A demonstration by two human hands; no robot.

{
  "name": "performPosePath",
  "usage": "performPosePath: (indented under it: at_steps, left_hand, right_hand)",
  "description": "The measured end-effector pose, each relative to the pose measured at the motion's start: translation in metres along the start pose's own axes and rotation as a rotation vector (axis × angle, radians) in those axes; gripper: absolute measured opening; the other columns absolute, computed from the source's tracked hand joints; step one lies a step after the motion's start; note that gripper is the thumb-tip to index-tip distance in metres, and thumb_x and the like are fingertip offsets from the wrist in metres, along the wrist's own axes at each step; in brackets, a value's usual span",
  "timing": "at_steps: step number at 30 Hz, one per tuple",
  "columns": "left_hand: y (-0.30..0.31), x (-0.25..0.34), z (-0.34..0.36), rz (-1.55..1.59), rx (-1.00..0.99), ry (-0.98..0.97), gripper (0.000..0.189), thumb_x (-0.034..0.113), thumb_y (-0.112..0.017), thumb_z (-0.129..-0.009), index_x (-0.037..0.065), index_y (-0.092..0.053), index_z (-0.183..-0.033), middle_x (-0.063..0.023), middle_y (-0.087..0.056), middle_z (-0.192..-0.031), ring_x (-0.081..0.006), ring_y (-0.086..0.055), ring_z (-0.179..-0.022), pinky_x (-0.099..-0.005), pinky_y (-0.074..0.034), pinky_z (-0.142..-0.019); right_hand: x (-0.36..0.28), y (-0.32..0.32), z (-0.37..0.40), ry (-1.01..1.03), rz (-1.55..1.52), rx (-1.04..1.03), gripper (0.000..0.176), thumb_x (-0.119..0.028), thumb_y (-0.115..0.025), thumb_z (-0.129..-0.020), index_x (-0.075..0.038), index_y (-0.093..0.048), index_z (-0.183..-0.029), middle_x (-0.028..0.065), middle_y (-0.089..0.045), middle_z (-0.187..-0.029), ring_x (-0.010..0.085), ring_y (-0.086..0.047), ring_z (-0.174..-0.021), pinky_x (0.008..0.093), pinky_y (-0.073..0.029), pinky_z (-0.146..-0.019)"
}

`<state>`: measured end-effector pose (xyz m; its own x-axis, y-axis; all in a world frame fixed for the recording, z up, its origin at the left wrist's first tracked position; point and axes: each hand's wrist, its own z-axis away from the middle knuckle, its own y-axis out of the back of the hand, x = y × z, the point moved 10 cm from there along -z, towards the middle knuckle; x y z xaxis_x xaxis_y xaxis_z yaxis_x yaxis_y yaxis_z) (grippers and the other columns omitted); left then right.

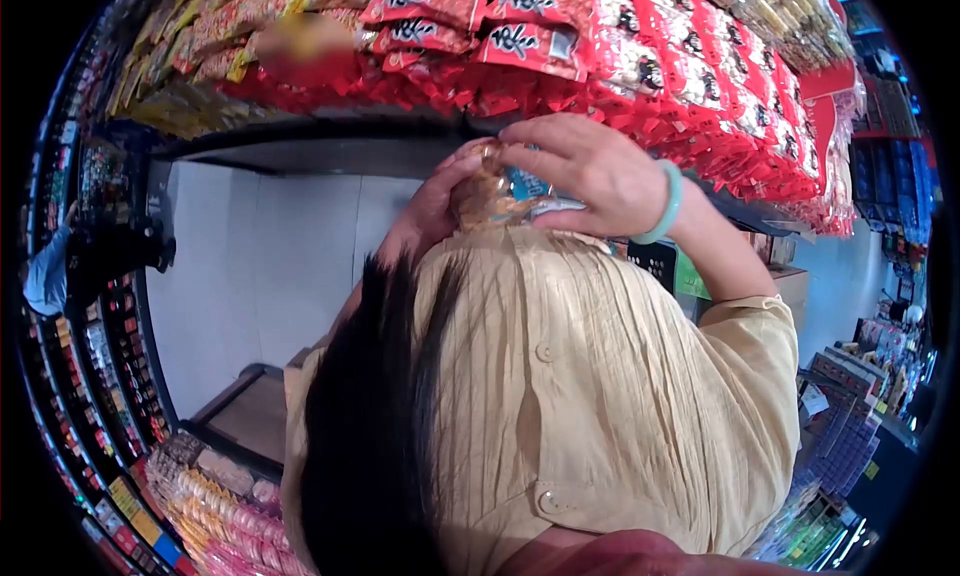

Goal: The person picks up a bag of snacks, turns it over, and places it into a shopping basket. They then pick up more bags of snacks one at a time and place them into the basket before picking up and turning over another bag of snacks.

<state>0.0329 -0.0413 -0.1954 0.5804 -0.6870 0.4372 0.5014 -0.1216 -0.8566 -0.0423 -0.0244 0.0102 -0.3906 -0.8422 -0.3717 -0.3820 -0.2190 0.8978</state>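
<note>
Close in front of my chest is a shiny clear plastic packet [490, 204] with brownish contents and a blue label. My right hand [595, 171], with a pale green bangle [668, 204] on its wrist, curves over the packet's top and right side. From the left, my left hand [435, 201] grips the same packet, though most of its fingers are hidden behind it. The packet's lower part is cut off from sight by my beige shirt [620, 376].
Just beyond my hands, a display shelf is stacked with red snack bags [525, 46] and yellowish bags [190, 101]. More packets [225, 506] lie at lower left. Another person [110, 251] stands by the left shelves. A cardboard box [790, 291] is at right.
</note>
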Motion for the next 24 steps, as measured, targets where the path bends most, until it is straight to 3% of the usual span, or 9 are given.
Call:
performPosePath:
  at_steps: [3,9,17,21,24]
  left_hand:
    - [-0.015,0.005,-0.002,-0.064,-0.101,-0.025,0.054,0.022,-0.057,-0.093,0.005,-0.039,-0.141,-0.0087,-0.054,-0.13,-0.0185,-0.054,-0.121,-0.0343,-0.043,-0.104]
    - [-0.025,-0.003,-0.004,-0.067,-0.194,0.036,0.057,0.029,-0.058,-0.092,0.005,-0.037,-0.14,-0.0114,-0.049,-0.134,-0.0212,-0.051,-0.125,-0.0374,-0.041,-0.107]
    - [-0.027,-0.014,-0.001,-0.005,-0.205,0.183,0.05,0.037,-0.049,-0.097,0.011,-0.04,-0.139,-0.0125,-0.05,-0.136,-0.026,-0.053,-0.124,-0.0429,-0.044,-0.106]
    - [-0.03,-0.015,-0.003,-0.017,-0.197,0.203,0.05,0.036,-0.047,-0.098,0.01,-0.039,-0.14,-0.0137,-0.049,-0.136,-0.0266,-0.053,-0.124,-0.0431,-0.045,-0.105]
    - [-0.042,-0.005,-0.003,-0.063,-0.236,0.108,0.05,0.031,-0.044,-0.099,0.006,-0.036,-0.141,-0.0163,-0.049,-0.137,-0.0275,-0.053,-0.124,-0.0436,-0.045,-0.105]
  right_hand:
    - [0.007,-0.02,0.002,-0.069,0.042,-0.027,0.076,-0.047,-0.071,-0.075,0.0,-0.049,-0.131,0.0222,-0.05,-0.13,0.0395,-0.052,-0.117,0.0475,-0.042,-0.097]
    - [0.013,-0.039,0.011,-0.225,0.045,0.004,0.09,-0.038,-0.08,-0.064,0.0,-0.043,-0.136,0.0215,-0.05,-0.128,0.0388,-0.049,-0.119,0.0463,-0.04,-0.1]
    - [0.017,-0.041,0.02,-0.327,-0.036,0.063,0.088,-0.037,-0.081,-0.065,-0.001,-0.043,-0.136,0.0194,-0.052,-0.123,0.0373,-0.051,-0.113,0.0455,-0.041,-0.097]
    - [0.017,-0.025,0.025,-0.374,-0.082,0.04,0.084,-0.036,-0.081,-0.066,-0.004,-0.046,-0.135,0.0178,-0.055,-0.122,0.0364,-0.052,-0.113,0.0451,-0.041,-0.096]
    - [0.017,0.006,0.028,-0.341,-0.171,0.022,0.078,-0.034,-0.082,-0.065,-0.004,-0.051,-0.13,0.0182,-0.059,-0.115,0.0356,-0.055,-0.109,0.0443,-0.042,-0.097]
